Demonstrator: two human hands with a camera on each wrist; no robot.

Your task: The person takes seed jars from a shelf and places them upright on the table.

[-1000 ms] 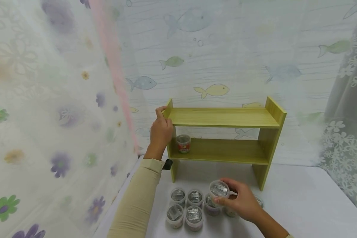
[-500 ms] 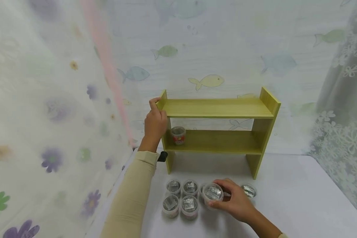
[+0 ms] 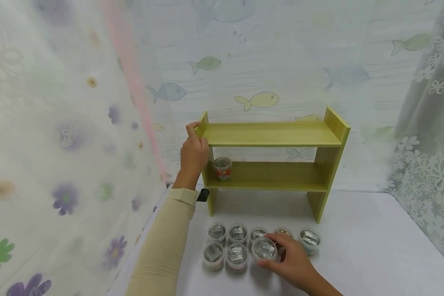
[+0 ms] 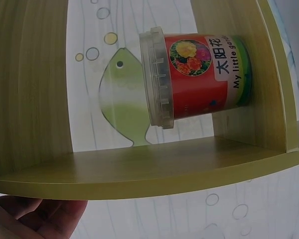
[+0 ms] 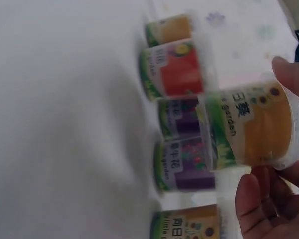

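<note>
My left hand (image 3: pixel 194 153) grips the top of the left side panel of a yellow-green wooden shelf (image 3: pixel 270 135). On the middle board, near that panel, stands a clear-lidded plastic tub (image 4: pixel 204 74) with a red flower label. My right hand (image 3: pixel 295 263) holds another tub (image 3: pixel 264 248) by its rim between thumb and fingers. In the right wrist view this held tub (image 5: pixel 254 127) has an orange sunflower label and hangs above the table, partly in front of other tubs. Several tubs stand beside it in two rows, among them a front one (image 3: pixel 237 257).
A tub (image 3: pixel 310 240) stands slightly apart on the right, and one (image 3: pixel 283 232) is half hidden behind my right hand. White cloth covers the table (image 3: pixel 370 242). Patterned curtains (image 3: pixel 77 135) hang on the left and behind the shelf.
My right hand has carried the held tub left and toward the front of the table, beside the front row. The left hand stays on the shelf panel. The head view has shifted slightly.
</note>
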